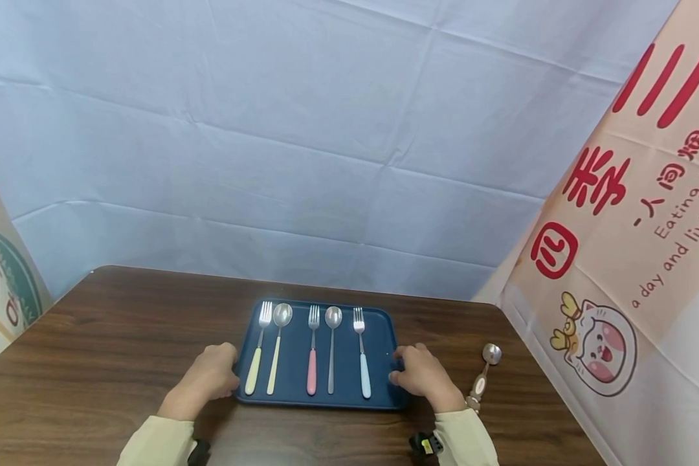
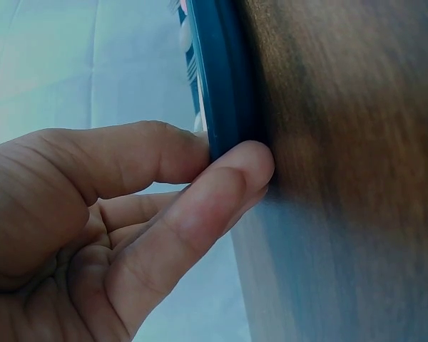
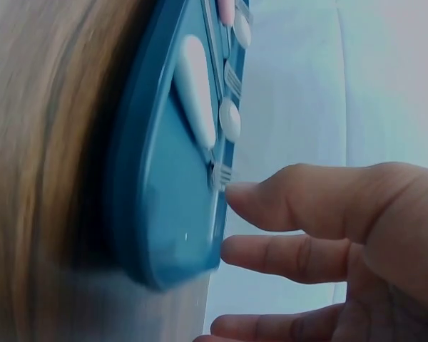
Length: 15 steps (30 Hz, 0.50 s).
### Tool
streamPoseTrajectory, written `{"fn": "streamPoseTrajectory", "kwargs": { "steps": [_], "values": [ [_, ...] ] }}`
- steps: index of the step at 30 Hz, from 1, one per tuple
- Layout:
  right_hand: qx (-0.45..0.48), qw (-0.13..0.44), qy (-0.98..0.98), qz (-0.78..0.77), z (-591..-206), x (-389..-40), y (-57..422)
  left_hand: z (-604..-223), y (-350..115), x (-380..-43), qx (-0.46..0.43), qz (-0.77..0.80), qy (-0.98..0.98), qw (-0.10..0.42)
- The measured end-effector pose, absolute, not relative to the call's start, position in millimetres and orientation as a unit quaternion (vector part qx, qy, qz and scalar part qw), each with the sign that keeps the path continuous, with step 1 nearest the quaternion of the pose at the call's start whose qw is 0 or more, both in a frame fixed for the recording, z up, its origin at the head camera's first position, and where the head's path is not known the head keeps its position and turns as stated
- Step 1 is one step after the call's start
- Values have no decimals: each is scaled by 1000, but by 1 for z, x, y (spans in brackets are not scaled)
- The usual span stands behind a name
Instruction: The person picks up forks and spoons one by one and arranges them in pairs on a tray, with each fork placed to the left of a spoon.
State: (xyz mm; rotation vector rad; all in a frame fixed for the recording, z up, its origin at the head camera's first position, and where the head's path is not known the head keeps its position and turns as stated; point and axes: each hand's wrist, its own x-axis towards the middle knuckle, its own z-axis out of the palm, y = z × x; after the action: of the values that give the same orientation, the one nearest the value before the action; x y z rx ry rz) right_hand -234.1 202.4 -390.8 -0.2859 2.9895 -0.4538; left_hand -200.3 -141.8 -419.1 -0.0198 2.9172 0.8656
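Observation:
A dark blue rectangular tray (image 1: 384,330) lies on the table with cutlery in a row. From the left come a fork with a yellow handle (image 1: 254,372), a spoon with a pale yellow handle (image 1: 274,362), a fork with a pink handle (image 1: 311,372), an all-metal-looking spoon (image 1: 331,353) and a fork with a light blue handle (image 1: 365,375). My left hand (image 1: 212,369) pinches the tray's left edge; the left wrist view shows the thumb above the rim (image 2: 217,85) and fingertips beneath it. My right hand (image 1: 422,370) is at the right edge, thumb and fingers (image 3: 285,256) spread apart.
Another spoon (image 1: 485,372), with a decorated handle, lies on the brown wooden table (image 1: 105,349) right of the tray, partly behind my right wrist. A pale cloth (image 1: 256,142) hangs behind the table, and a printed banner (image 1: 635,259) hangs along the right side.

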Motion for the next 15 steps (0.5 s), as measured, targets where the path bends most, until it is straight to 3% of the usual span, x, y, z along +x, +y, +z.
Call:
{"fn": "streamPoseTrajectory", "kwargs": {
  "steps": [15],
  "values": [
    [-56,49,989,-128,-386,-235,234,-420,-142,-201,-7,284,957,54]
  ]
}}
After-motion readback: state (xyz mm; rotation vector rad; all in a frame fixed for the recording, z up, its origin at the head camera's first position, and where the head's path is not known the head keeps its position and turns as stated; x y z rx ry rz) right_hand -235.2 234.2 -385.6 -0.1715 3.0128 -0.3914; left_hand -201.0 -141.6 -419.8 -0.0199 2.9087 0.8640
